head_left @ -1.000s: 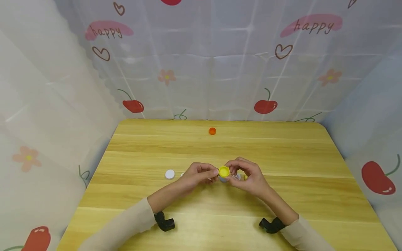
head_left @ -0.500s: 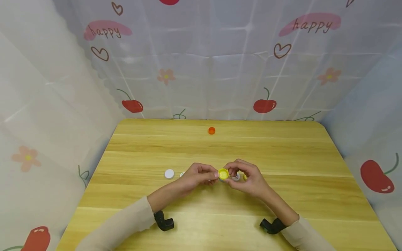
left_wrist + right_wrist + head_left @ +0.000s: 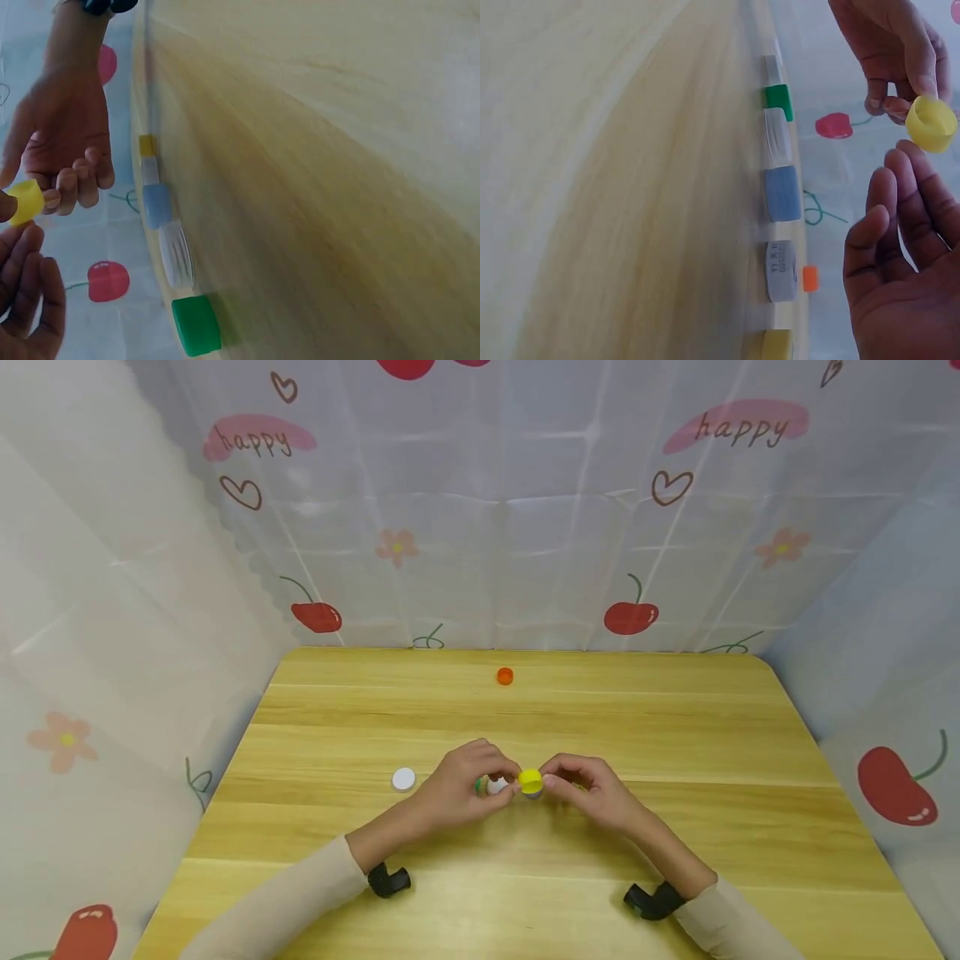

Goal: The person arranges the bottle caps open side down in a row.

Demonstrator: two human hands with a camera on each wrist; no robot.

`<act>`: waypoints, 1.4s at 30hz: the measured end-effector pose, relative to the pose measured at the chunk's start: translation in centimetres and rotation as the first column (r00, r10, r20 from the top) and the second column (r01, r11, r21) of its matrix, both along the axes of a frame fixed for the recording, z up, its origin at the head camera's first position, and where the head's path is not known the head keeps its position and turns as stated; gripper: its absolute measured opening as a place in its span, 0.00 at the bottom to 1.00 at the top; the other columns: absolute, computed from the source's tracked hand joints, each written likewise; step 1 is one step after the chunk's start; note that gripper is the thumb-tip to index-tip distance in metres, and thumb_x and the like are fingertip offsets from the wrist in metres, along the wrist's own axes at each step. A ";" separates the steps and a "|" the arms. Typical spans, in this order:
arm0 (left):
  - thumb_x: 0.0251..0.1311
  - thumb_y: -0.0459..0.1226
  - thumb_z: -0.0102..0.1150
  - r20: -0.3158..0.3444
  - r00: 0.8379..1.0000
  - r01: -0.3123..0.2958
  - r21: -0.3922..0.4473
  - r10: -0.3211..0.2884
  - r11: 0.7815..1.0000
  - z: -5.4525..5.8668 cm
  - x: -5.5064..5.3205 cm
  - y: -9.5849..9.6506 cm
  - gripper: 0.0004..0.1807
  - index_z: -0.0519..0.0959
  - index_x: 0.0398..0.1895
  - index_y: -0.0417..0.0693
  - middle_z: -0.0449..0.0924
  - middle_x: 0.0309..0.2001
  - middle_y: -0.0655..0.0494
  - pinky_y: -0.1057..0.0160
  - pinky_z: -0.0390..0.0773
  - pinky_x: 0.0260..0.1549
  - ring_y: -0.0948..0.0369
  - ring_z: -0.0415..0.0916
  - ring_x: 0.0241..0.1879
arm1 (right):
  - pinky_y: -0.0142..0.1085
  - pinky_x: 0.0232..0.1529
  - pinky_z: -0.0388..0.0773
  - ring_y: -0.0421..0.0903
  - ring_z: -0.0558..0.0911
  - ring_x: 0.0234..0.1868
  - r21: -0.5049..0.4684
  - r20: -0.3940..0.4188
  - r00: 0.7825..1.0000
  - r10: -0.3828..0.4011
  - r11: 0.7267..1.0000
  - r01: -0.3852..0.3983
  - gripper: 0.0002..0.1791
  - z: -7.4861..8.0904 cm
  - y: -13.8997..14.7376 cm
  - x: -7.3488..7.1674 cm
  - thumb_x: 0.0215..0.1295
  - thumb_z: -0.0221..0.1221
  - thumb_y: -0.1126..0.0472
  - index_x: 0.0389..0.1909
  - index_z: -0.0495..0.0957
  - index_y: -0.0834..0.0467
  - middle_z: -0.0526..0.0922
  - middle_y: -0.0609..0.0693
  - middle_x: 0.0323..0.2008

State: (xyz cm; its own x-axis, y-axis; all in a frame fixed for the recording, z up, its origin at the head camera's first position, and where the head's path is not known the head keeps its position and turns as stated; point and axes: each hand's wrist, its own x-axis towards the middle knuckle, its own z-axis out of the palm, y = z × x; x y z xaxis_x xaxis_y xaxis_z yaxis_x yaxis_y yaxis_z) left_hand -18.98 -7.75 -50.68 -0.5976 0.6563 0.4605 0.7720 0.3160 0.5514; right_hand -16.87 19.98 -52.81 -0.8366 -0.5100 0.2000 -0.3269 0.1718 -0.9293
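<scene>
A yellow bottle cap is held up off the table between both hands, tilted so its hollow side shows in the head view. My left hand pinches its left edge with thumb and forefinger. From the other side, my right hand pinches the right edge with thumb and fingertips. In the right wrist view the yellow cap hangs between the fingertips. Beneath it on the table, a blue cap is partly hidden. Beside that, a white ridged cap and a green cap show under my left hand.
A flat white cap lies left of my left hand. An orange cap sits near the table's back edge. A white cap with printing and another yellow cap continue the row. Patterned curtains surround the wooden table.
The held yellow cap has tilted. My left hand has turned and its fingers have parted, uncovering the green and white caps. The right hand has shifted slightly down and now covers the printed cap.
</scene>
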 end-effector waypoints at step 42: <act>0.67 0.41 0.75 0.005 1.000 -0.003 0.123 0.003 0.992 -1.5 1.0 0.6 0.15 0.87 0.55 0.52 0.89 0.45 0.54 0.60 0.89 0.39 0.64 0.83 0.41 | 0.36 0.36 0.79 0.44 0.80 0.35 -0.035 -0.524 0.846 -0.104 0.994 0.101 0.25 -0.2 -1.2 0.7 0.53 0.77 0.74 0.51 0.87 0.52 0.88 0.45 0.42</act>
